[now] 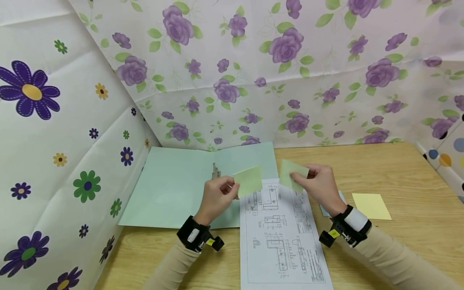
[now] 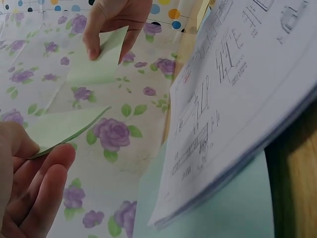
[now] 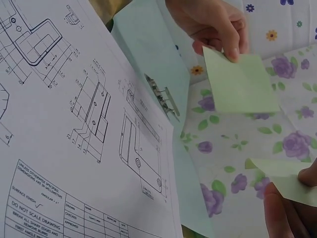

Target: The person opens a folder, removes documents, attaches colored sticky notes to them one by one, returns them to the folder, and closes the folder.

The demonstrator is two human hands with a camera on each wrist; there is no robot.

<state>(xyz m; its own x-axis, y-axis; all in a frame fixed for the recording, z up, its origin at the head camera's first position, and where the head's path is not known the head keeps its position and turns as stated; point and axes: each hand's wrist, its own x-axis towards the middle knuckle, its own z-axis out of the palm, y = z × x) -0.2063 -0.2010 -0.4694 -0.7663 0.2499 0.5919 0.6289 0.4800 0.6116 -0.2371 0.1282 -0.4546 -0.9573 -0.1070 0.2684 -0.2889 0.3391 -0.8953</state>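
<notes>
**Left note [image 1: 248, 182] pinched in left hand [image 1: 217, 197]; right note [image 1: 290, 175] pinched in right hand [image 1: 320, 187]**

Both pale green notes are held up, well apart, over the far end of the drawings [image 1: 282, 249]. Each thumb covers part of its note. The left hand partly hides the folder's clip [image 1: 216, 171]; the right hand and wrist cover part of a blue note [image 1: 326, 208], so its outline cannot be made out. The near edge of the drawings is cut off in the head view, where their lettering is too small to read.

The right wrist view makes "DO NOT SCALE DRAWING" legible and shows a bent corner on the right note; its own hand is cut off at the frame edge. The left wrist view shows the left note curving and the drawings as a stack of several sheets. The head view shows a yellow note [image 1: 371, 206] lying to the right, near the blue one.

The worktop [image 1: 398, 169] is wood-grained. The open green folder [image 1: 166, 189] lies at far left, its right leaf partly under the drawings. Purple-rose sheeting [image 1: 224, 90] stands along the far side, daisy-print sheeting [image 1: 87, 149] at left and dotted sheeting [image 1: 446, 160] at right.
</notes>
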